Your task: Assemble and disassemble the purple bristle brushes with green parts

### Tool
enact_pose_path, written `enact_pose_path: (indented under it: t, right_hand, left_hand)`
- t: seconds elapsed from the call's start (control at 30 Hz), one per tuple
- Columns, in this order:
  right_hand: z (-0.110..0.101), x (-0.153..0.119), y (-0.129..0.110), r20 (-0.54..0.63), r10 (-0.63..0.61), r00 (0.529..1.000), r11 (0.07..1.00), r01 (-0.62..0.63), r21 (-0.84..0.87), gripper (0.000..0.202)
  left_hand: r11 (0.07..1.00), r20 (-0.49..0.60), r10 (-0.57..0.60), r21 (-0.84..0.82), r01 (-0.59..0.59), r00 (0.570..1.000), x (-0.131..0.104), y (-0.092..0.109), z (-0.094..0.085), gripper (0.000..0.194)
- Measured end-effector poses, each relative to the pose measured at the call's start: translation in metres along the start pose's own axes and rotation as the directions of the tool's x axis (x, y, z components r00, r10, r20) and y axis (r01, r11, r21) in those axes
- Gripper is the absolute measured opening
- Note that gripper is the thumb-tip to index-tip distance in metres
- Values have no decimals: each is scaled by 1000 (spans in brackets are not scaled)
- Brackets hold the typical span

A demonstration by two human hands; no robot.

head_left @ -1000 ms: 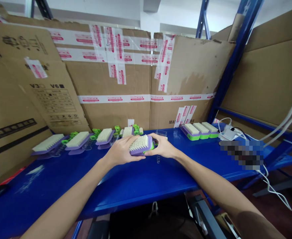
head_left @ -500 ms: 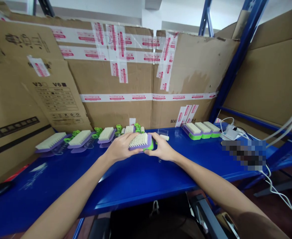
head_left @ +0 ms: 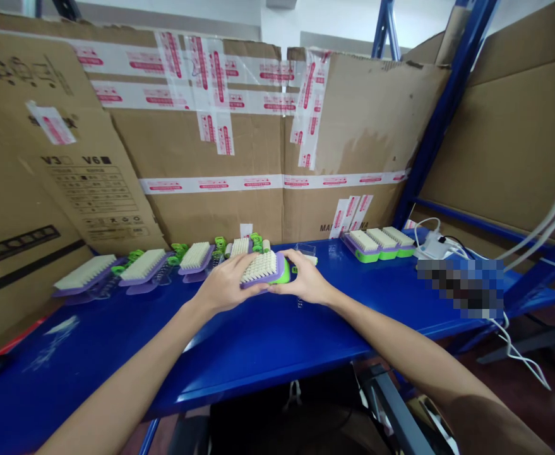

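Note:
Between my hands is a scrub brush (head_left: 261, 268) with cream bristles facing up and a purple and green body, held above the table. My left hand (head_left: 223, 281) grips its left side, thumb along the near edge and fingers over the far side. On its right end, my right hand (head_left: 305, 278) closes with thumb and fingers around the green part. Just behind stand a bristled brush head (head_left: 240, 246) and green plastic parts (head_left: 257, 242). A small spring (head_left: 300, 303) lies below my right hand, and a clear plastic piece (head_left: 305, 253) sits beyond it.
Purple brush heads (head_left: 196, 257) with green parts and springs line the left rear of the blue table (head_left: 258, 347). Several assembled brushes (head_left: 384, 243) stand at the right rear. White cables and a charger (head_left: 431, 245) lie farther right. Taped cardboard (head_left: 211, 151) walls the back.
The camera view has shifted slightly, moving the scene a little left in the picture. Both hands keep their hold on the brush, whose green end shows slightly more.

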State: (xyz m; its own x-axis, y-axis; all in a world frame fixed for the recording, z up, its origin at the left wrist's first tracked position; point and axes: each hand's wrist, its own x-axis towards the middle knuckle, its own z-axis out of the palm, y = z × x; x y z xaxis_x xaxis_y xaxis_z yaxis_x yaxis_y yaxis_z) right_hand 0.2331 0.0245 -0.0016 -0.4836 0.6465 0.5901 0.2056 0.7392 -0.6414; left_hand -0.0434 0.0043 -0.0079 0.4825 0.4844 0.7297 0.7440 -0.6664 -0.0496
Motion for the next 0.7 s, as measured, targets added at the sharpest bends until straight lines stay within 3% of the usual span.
enact_pose_path:
  t: [0.13, 0.3, 0.4, 0.5, 0.6, 0.7]
  right_hand:
    - [-9, 6, 0, 100, 98, 990, 964, -120, 236, 76]
    - [-11, 8, 2, 183, 106, 977, 933, -161, 323, 72]
    - [-6, 6, 4, 124, 83, 989, 965, -111, 238, 73]
    - [0, 4, 5, -6, 16, 1000, 1000, -16, 3, 76]
    - [4, 1, 3, -63, -56, 996, 980, 43, -194, 77]
    - [4, -1, -1, -79, -79, 994, 977, 61, -206, 75]
  left_hand:
    - [999, -2, 3, -46, -3, 1000, -1, 2, -2, 71]
    - [998, -1, 3, -67, -3, 1000, -2, 5, -1, 68]
    - [999, 22, -26, -23, 26, 999, -1, 5, 0, 69]
    - [999, 23, -50, 17, 49, 999, 1, 4, 1, 71]
    - [998, 3, -50, 39, 49, 999, 2, 3, 2, 74]
    - [999, -13, -31, 36, 32, 999, 1, 3, 2, 76]
